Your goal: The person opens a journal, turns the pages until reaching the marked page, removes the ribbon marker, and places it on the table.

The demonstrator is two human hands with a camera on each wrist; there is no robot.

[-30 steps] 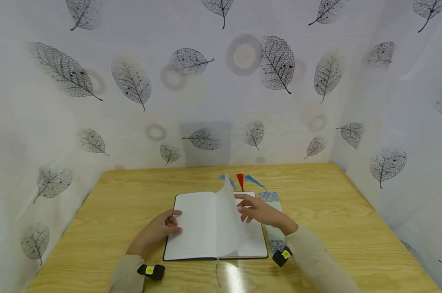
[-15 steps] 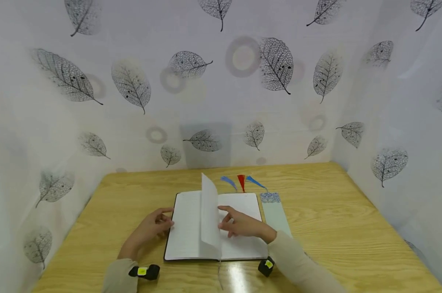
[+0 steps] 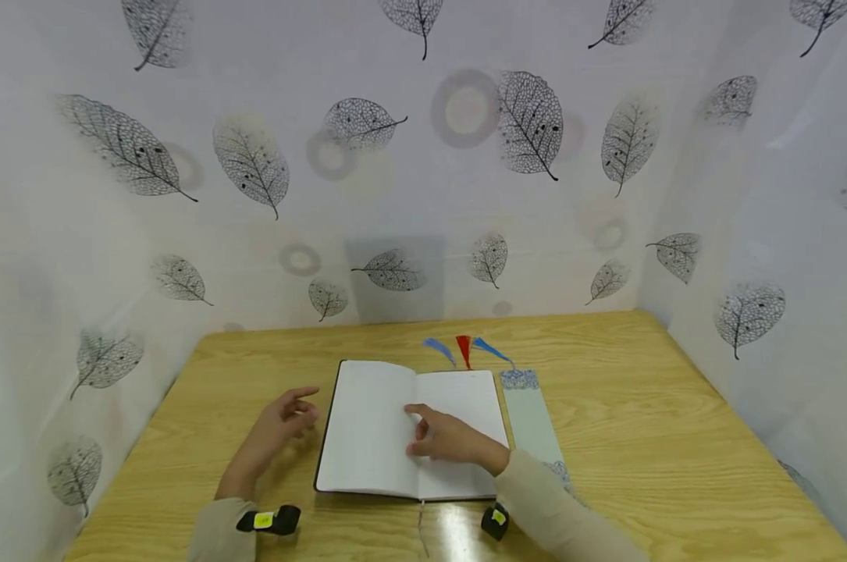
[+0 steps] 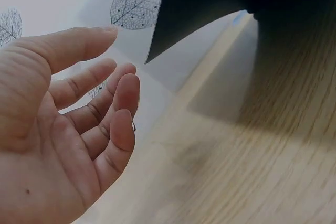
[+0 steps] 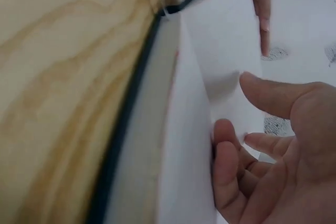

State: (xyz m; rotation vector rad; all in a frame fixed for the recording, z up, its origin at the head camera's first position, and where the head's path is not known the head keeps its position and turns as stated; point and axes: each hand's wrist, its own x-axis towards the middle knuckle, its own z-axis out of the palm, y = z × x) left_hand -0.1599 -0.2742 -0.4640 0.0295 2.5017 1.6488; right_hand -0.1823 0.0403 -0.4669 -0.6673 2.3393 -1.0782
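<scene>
No text, number or brand can be read. At the lower left of the head view, a yellow label sits on a black wrist device, any marks too small to read. A second label, on another device at lower centre, is equally illegible, as is any print on the notebook.

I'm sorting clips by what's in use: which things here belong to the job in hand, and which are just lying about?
Seemingly part of the job:
notebook, lying open
right hand, at its pages
left hand, beside it

Apparently just lying about, untouched:
bookmark, right of the notebook
red tassel and purplish tassel, at its far edge
</scene>
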